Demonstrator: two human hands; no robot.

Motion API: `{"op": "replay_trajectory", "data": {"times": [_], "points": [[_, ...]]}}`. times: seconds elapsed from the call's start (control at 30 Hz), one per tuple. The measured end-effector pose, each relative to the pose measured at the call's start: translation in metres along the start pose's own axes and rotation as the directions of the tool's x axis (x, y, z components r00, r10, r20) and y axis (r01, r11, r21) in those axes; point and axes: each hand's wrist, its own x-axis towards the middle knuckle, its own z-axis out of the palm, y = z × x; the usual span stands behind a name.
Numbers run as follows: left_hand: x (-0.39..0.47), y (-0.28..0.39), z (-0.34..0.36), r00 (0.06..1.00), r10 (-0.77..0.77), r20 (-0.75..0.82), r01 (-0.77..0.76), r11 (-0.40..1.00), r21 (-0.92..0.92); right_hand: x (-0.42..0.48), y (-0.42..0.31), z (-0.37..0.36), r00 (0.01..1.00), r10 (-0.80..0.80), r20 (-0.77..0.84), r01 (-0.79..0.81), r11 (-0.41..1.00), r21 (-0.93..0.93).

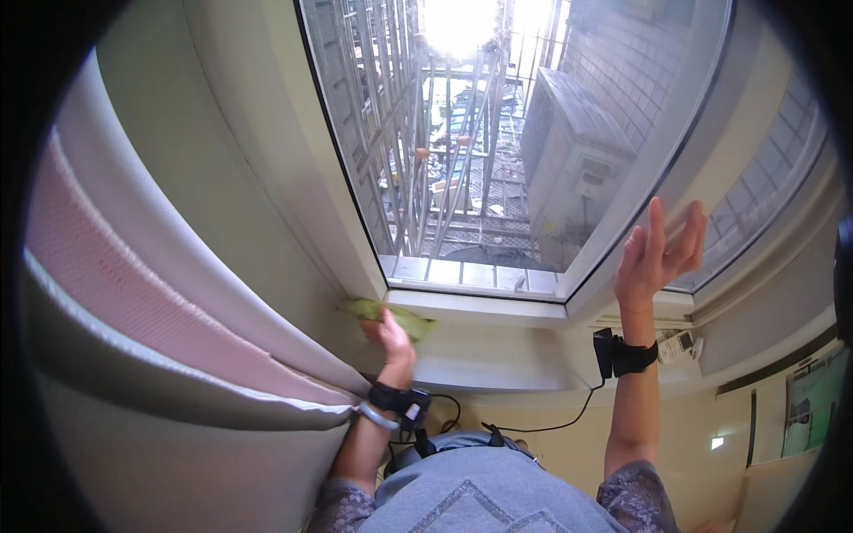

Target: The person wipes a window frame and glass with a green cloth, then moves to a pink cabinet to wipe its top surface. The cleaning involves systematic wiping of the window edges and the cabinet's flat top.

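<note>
My left hand [393, 340] holds a green cloth [406, 321] against the corner of the white window sill [493, 343], just below the lower left corner of the window frame [476, 303]. Its fingers are partly hidden by the cloth and slightly blurred. My right hand [656, 256] is raised with its fingers apart and nothing in it, in front of the frame post between two window panes; whether it touches the post I cannot tell. Each wrist bears a black strap with a small device on a cable.
Pink and white curtains [153, 266] hang close at the left. A white remote control [676, 345] lies beside my right wrist. Beyond the glass stand an outdoor air-conditioner unit [566, 153] and metal bars [400, 133]. The black cable [553, 426] loops between my wrists.
</note>
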Motion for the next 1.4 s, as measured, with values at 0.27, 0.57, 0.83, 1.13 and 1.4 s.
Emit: {"op": "replay_trajectory", "data": {"times": [0.27,0.57,0.83,1.13,1.4], "points": [[-0.155,0.064,0.037,0.568,-0.112,0.815,0.601,0.733,-0.318,-0.005,0.003,-0.005,0.999,0.024,0.034,-0.024,1.0,-0.002],[-0.15,0.216,-0.033,-0.028,0.247,0.969,0.622,0.763,-0.176,0.017,-0.097,-0.117,0.771,-0.114,0.627,-0.275,0.829,0.488],[-0.112,0.276,-0.065,-0.066,0.68,0.73,0.162,0.729,-0.665,0.068,-0.071,-0.103,0.778,0.108,0.619,-0.581,0.499,0.643],[0.01,0.324,-0.139,0.238,0.948,-0.211,-0.97,0.242,-0.01,0.266,0.029,-0.059,0.949,0.134,-0.285,-0.057,0.963,0.264],[0.066,0.313,-0.129,0.141,0.989,-0.055,-0.981,0.147,0.123,0.086,0.003,-0.023,0.998,0.048,0.038,-0.054,0.983,0.175]]}}
